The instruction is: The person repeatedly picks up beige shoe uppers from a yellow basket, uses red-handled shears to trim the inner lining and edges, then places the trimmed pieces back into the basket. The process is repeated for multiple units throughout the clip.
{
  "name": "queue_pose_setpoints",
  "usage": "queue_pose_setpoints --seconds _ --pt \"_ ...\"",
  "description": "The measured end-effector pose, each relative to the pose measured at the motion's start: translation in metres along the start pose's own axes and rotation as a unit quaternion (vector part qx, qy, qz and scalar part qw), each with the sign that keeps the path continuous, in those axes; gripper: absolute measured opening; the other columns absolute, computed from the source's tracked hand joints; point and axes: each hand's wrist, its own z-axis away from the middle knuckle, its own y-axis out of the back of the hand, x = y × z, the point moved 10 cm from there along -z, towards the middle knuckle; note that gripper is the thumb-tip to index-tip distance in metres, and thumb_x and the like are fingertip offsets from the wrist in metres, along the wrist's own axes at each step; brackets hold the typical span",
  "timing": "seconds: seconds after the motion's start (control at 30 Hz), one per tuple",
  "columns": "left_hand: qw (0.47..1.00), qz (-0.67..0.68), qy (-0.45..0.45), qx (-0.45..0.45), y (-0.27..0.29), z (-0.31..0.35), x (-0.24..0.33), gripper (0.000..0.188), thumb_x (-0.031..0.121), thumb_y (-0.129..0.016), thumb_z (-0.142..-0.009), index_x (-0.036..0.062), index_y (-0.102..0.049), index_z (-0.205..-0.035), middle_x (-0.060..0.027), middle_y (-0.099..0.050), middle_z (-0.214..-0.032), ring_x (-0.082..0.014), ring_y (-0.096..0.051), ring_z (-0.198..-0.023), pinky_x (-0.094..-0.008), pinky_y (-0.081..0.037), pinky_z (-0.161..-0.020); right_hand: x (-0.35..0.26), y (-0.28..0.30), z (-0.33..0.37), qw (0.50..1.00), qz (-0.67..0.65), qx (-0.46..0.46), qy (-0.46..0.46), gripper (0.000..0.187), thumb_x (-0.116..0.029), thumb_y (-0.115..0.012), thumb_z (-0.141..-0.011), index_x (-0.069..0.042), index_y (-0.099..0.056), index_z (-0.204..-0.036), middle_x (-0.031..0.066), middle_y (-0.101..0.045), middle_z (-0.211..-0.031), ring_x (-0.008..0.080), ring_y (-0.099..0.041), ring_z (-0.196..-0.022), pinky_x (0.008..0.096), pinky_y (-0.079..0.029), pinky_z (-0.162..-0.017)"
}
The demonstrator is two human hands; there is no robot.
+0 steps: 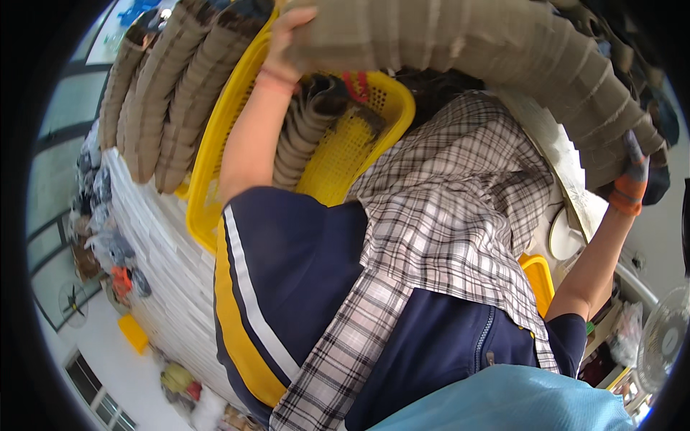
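Across the top, a long curved stack of nested grey-brown pieces (445, 43) is held up between my hands; their exact kind I cannot make out. My bare left hand (289, 39) grips its left end, slightly blurred. At the far right end, my right hand (632, 172), in a grey and orange glove, has its fingers on the stack. Below the left end stands a yellow perforated plastic basket (399, 93), with a similar, shorter stack (298, 140) lying inside it.
Several more curved stacks (190, 100) stand together at the upper left, by another yellow basket's rim (208, 176). A white stand fan (663, 337) is at the lower right, near a yellow bin (537, 280). Bagged items (108, 241) lie along the left.
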Motion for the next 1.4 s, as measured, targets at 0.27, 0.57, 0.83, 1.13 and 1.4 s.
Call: queue_pose_setpoints --seconds 0.27,0.57,0.83,1.13,1.4 --pt "0.864 -0.055 -0.171 0.47 0.087 0.395 -0.002 0.066 0.039 -0.054 -0.077 0.0024 -0.044 -0.131 -0.014 -0.048 -0.132 -0.0313 -0.046 -0.12 -0.0437 -0.037 -0.102 0.058 -0.311 0.021 0.823 0.336 -0.444 0.111 0.029 -0.022 -0.055 -0.091 0.004 -0.066 -0.098 0.0102 -0.066 -0.099 0.016 -0.063 -0.093 0.0285 -0.051 -0.081" --pt "0.732 0.049 -0.169 0.658 0.066 0.567 -0.128 0.069 0.034 -0.059 -0.073 0.0 -0.043 -0.131 -0.0167 -0.05 -0.128 -0.0336 -0.049 -0.116 -0.0452 -0.041 -0.098 0.299 -0.457 0.098 0.737 0.141 -0.63 -0.198 0.042 -0.03 -0.078 -0.072 0.001 -0.067 -0.099 0.0054 -0.067 -0.095 0.0134 -0.061 -0.085 0.0283 -0.05 -0.077" --pt "0.75 0.217 -0.156 0.605 0.1 0.575 -0.211 0.065 0.032 -0.061 -0.079 0.0012 -0.041 -0.132 -0.0158 -0.048 -0.13 -0.035 -0.048 -0.115 -0.0474 -0.039 -0.099 0.353 -0.435 0.105 0.668 0.306 -0.629 -0.253 0.053 -0.04 -0.07 -0.079 -0.001 -0.061 -0.113 0.0097 -0.063 -0.109 0.0184 -0.058 -0.096 0.033 -0.048 -0.084" --pt "0.634 0.055 0.226 0.738 0.202 0.588 -0.321 0.071 0.025 -0.076 -0.075 0.0049 -0.043 -0.134 -0.0094 -0.048 -0.133 -0.0283 -0.044 -0.12 -0.0411 -0.038 -0.098 0.395 -0.347 0.098 0.397 0.707 -0.579 -0.086 0.043 -0.044 -0.046 -0.092 -0.004 -0.056 -0.102 0.0112 -0.061 -0.091 0.0268 -0.059 -0.075 0.0412 -0.049 -0.067" --pt "0.559 -0.076 0.327 0.758 0.25 0.638 -0.345 0.054 0.025 -0.071 -0.078 0.0038 -0.053 -0.125 -0.013 -0.051 -0.131 -0.0323 -0.051 -0.114 -0.0415 -0.043 -0.093 0.345 -0.347 0.08 0.536 0.68 -0.5 0.007 0.04 -0.038 -0.051 -0.09 -0.007 -0.056 -0.114 0.0121 -0.063 -0.104 0.0296 -0.059 -0.098 0.0424 -0.047 -0.083"
